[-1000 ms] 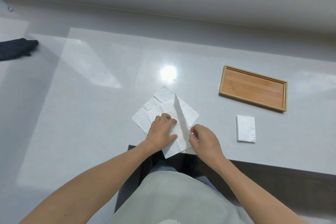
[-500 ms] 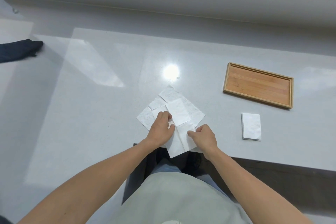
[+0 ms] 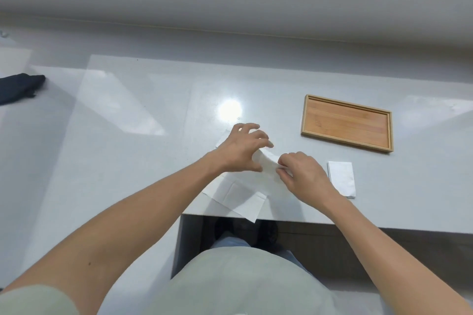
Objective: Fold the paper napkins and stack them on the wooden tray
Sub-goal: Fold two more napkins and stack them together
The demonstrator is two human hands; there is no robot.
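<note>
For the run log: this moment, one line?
right hand pinches napkin | left hand over it, grip unclear | wooden tray bare | folded napkin on table

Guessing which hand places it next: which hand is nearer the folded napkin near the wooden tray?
Right. The right hand, pinching a loose napkin, is just left of the folded napkin; the left hand is farther left, beyond the right hand.

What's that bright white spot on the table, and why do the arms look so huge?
Head view: the spot is glare, a light reflected in the glossy table; the wide-angle lens swells the forearms near the frame's bottom; white napkins blend into the pale top.
</note>
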